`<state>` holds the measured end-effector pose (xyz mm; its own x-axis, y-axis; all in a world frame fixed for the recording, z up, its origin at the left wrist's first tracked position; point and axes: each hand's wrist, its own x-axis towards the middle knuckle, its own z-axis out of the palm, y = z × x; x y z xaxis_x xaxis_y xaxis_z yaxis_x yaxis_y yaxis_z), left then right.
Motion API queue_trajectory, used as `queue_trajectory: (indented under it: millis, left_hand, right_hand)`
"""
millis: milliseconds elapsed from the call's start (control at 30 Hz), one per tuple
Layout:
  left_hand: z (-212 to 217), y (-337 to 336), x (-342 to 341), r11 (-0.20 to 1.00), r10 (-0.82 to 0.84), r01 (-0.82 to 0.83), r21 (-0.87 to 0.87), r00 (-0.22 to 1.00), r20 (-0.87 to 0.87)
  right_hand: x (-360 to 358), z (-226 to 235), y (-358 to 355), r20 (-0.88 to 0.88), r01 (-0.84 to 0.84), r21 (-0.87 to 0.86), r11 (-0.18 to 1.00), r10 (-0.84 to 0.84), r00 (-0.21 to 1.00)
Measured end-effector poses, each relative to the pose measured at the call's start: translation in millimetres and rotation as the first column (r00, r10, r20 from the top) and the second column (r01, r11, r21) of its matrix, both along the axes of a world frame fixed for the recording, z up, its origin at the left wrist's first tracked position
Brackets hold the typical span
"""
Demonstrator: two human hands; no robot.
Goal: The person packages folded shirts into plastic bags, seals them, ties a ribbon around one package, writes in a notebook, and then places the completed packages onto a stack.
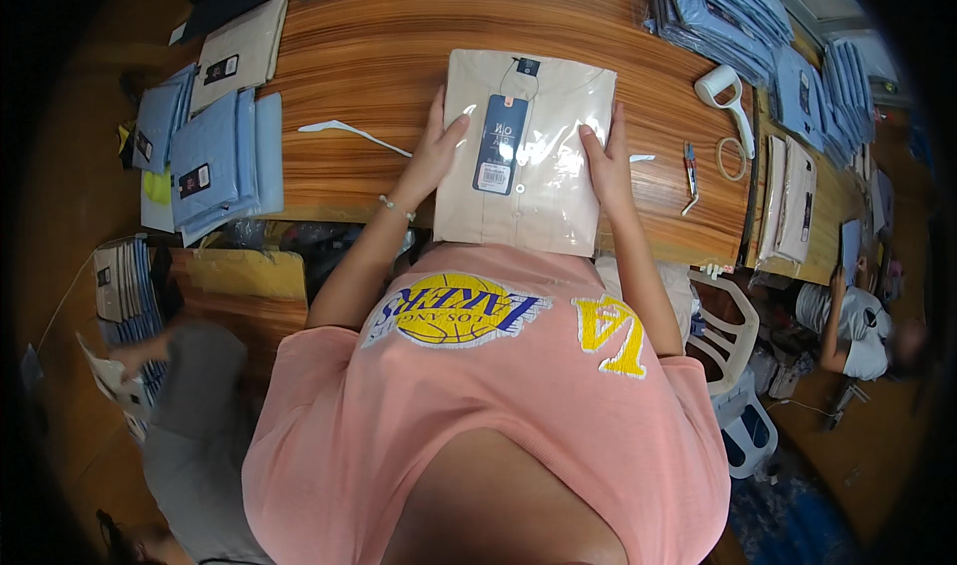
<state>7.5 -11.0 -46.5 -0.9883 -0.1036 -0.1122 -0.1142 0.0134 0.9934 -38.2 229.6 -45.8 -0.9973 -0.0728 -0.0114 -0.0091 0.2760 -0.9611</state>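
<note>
A folded beige shirt (553, 181) in a clear, shiny plastic bag is held upright in front of me, over the near edge of the table. A dark blue hang tag (500, 146) shows on its front, with a button placket beside it. My left hand (436, 151) grips the bag's left side, thumb on the front and fingers along the edge. On the opposite side my right hand (606, 161) grips it likewise, thumb over the front. The fingertips behind the bag are hidden.
Bagged blue shirts (214, 171) lie at the table's left, with a taller blue stack (718, 16) far right. A white lint roller (733, 106), small snips (690, 176) and a tape ring (731, 159) lie right. Other people work at left (199, 395) and right (847, 331).
</note>
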Motion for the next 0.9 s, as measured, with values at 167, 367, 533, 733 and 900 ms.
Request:
queue_trajectory:
  millis: [167, 367, 533, 733, 900]
  left_hand:
    - [50, -9, -26, 0.891, 0.006, -0.139, -0.433, 0.955, -0.295]
    - [29, 53, -29, 0.452, -0.192, -0.135, -0.882, 0.951, -0.244]
    - [17, 56, -27, 0.387, -0.226, -0.136, -0.912, 0.945, -0.237]
    - [13, 57, -23, 0.368, -0.224, -0.123, -0.922, 0.950, -0.216]
    - [12, 57, -24, 0.372, -0.229, -0.100, -0.923, 0.954, -0.196]
  right_hand:
    - [-10, 78, -4, -0.410, 0.115, 0.476, 0.872, 0.105, 0.906]
    - [-8, 31, -49, -0.395, 0.112, 0.707, 0.699, 0.258, 0.882]
    - [-7, 14, -50, -0.309, 0.063, 0.732, 0.679, 0.249, 0.918]
    - [-4, 9, -51, -0.331, 0.069, 0.715, 0.696, 0.250, 0.910]
    - [-4, 7, -51, -0.323, 0.058, 0.702, 0.710, 0.246, 0.914]
